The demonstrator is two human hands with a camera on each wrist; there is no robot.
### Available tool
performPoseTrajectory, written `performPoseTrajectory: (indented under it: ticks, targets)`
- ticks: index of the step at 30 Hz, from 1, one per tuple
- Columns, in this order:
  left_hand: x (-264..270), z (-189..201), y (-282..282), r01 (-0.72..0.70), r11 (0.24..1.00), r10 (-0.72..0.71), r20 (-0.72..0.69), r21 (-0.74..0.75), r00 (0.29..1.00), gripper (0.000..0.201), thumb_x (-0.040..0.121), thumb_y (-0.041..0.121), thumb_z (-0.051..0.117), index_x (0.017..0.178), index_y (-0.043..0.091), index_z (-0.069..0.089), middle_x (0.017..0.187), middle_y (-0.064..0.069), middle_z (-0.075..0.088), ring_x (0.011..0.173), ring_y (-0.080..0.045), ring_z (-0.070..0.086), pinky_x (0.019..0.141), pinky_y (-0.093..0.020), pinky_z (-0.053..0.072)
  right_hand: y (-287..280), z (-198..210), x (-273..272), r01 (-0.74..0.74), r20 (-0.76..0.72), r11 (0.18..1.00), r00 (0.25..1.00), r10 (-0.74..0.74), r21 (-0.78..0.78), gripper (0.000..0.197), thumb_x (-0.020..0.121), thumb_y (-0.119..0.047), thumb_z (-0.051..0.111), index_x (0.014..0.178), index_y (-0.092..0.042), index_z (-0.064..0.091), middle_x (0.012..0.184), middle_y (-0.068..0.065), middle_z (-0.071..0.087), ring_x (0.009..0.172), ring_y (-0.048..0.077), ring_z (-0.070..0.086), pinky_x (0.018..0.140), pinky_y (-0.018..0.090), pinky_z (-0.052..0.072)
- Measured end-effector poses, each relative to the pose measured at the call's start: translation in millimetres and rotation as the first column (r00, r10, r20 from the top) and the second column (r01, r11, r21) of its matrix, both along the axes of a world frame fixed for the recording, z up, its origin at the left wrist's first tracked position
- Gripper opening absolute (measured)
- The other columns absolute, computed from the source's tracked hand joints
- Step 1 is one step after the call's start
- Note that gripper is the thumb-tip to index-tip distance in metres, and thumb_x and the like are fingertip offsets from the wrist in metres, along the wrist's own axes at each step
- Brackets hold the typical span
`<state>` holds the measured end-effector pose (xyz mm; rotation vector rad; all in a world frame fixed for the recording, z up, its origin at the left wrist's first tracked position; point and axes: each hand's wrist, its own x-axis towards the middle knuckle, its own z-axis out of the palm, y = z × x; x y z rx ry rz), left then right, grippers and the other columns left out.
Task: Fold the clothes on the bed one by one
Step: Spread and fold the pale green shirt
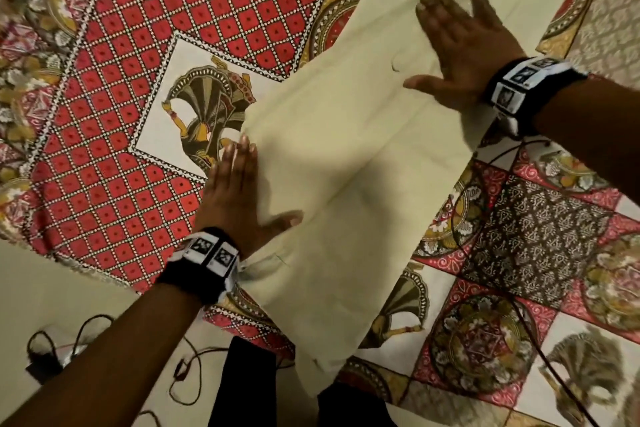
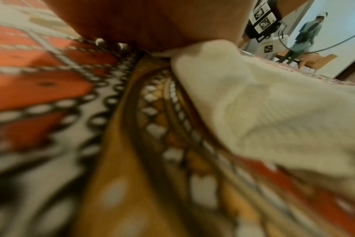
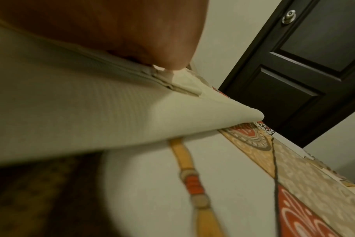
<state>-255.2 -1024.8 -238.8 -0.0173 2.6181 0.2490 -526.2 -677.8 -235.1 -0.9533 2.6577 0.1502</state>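
A pale cream garment (image 1: 339,156) lies stretched diagonally across the patterned bedspread (image 1: 114,55), from the top right down to the bed's near edge. My left hand (image 1: 239,191) lies flat with straight fingers on the garment's left edge, thumb spread out onto the cloth. My right hand (image 1: 457,45) presses flat on the upper part, fingers straight and pointing up-left. In the left wrist view the cream cloth (image 2: 263,104) runs under my palm (image 2: 152,20). The right wrist view shows a seamed edge of the garment (image 3: 91,104) under my hand (image 3: 116,28).
Dark cables (image 1: 485,218) trail over the bedspread at the right and over the floor (image 1: 62,298) at the lower left. A dark door (image 3: 306,64) stands beyond the bed. Another person (image 2: 308,32) stands far off in the room.
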Motion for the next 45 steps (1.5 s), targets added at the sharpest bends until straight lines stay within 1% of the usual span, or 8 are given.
performPoseTrajectory:
  ticks: [6,10,13,18,24,32,41,45]
  targets:
    - [40,16,-49,0.126,0.978,-0.132,0.021,0.167,0.991,0.108,0.084,0.080,0.036,0.158,0.008,0.007,0.167,-0.008,0.000,0.154,-0.025,0.001,0.123,-0.050,0.013,-43,20,109,0.089,-0.032,0.957,0.994,-0.102,-0.276,0.081,0.096,-0.052,0.048,0.155,-0.001,0.029,0.165,0.021,0.020,0.153,0.037,0.020,0.123,0.055,0.019]
    - [64,29,-70,0.281,0.925,-0.234,-0.199,0.257,0.952,0.051,0.092,0.030,0.045,0.137,0.007,0.053,0.154,-0.017,0.038,0.143,-0.038,0.033,0.111,-0.056,0.036,-45,19,251,0.142,0.092,0.937,0.989,-0.119,-0.318,0.046,0.096,-0.021,0.059,0.140,-0.007,0.056,0.157,0.014,0.042,0.142,0.036,0.041,0.108,0.054,0.043]
    - [83,26,-69,0.483,0.848,-0.372,-0.407,0.216,0.834,0.039,0.085,0.015,0.047,0.123,0.011,0.056,0.143,-0.018,0.044,0.132,-0.039,0.042,0.102,-0.052,0.040,-28,17,354,0.248,0.134,0.890,0.968,-0.211,-0.383,0.052,0.091,-0.011,0.056,0.143,-0.005,0.054,0.159,0.013,0.039,0.145,0.035,0.038,0.107,0.057,0.043]
    - [85,0,-66,0.688,0.688,-0.559,-0.436,0.230,0.705,0.047,0.094,0.013,0.049,0.140,0.015,0.045,0.152,-0.016,0.042,0.138,-0.034,0.038,0.108,-0.048,0.037,-40,6,470,0.387,0.206,0.841,0.921,-0.331,-0.377,0.085,0.084,-0.017,0.065,0.158,-0.010,0.024,0.163,0.013,0.029,0.151,0.030,0.029,0.114,0.054,0.037]
    - [64,-11,-89,0.787,0.604,-0.706,-0.371,0.130,0.603,0.048,0.097,0.019,0.047,0.144,0.026,0.051,0.159,-0.008,0.034,0.143,-0.036,0.035,0.106,-0.054,0.038,-77,-5,469,0.310,0.067,0.878,0.949,-0.308,-0.364,0.070,0.093,-0.049,0.051,0.155,-0.020,0.038,0.162,0.016,0.032,0.149,0.039,0.031,0.115,0.058,0.032]
    - [59,-16,-79,0.783,0.616,-0.721,-0.342,0.081,0.603,0.064,0.092,0.018,0.043,0.154,0.031,0.032,0.162,0.005,0.026,0.149,-0.025,0.024,0.112,-0.050,0.031,-64,1,466,0.147,-0.134,0.932,0.970,-0.201,-0.331,0.082,0.082,0.006,0.046,0.156,-0.028,0.036,0.163,0.007,0.033,0.149,0.034,0.032,0.113,0.056,0.035]
    - [92,9,-98,0.888,0.428,-0.795,-0.397,0.170,0.459,0.040,0.097,0.034,0.044,0.133,0.026,0.058,0.150,-0.004,0.049,0.136,-0.030,0.047,0.103,-0.050,0.041,-79,6,514,0.194,0.060,0.931,0.981,-0.184,-0.309,0.092,0.067,-0.004,0.070,0.152,-0.027,0.042,0.162,0.001,0.035,0.150,0.028,0.032,0.116,0.055,0.031]
    - [151,28,-123,0.855,0.438,-0.820,-0.265,0.278,0.507,0.041,0.089,0.033,0.048,0.127,0.030,0.062,0.140,0.006,0.059,0.127,-0.020,0.055,0.097,-0.039,0.042,-98,21,583,0.280,0.144,0.852,0.960,-0.241,-0.443,0.086,0.077,-0.020,0.072,0.154,-0.025,0.033,0.164,-0.007,0.029,0.143,0.020,0.041,0.113,0.045,0.036]
